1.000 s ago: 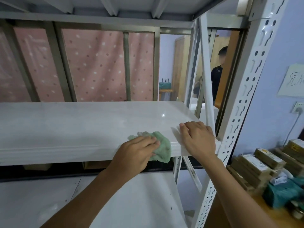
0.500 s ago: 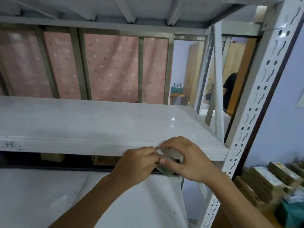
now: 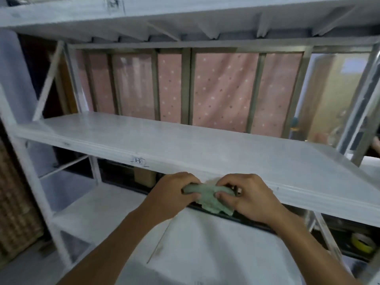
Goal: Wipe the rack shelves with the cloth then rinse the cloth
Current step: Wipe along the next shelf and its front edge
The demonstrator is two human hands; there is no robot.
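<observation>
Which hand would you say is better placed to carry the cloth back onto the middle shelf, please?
Probably the left hand: it grips the bunched end of the cloth at the front edge of the shelf, while the right hand only pinches the other end.

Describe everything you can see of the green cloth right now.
The cloth is pale green, soft and crumpled, bunched into a loose roll with a ragged flap hanging below. It is level with the front edge of the middle shelf, stretched between the hands: the left hand pinches its left end, the right hand its right end. Dampness cannot be judged.
</observation>
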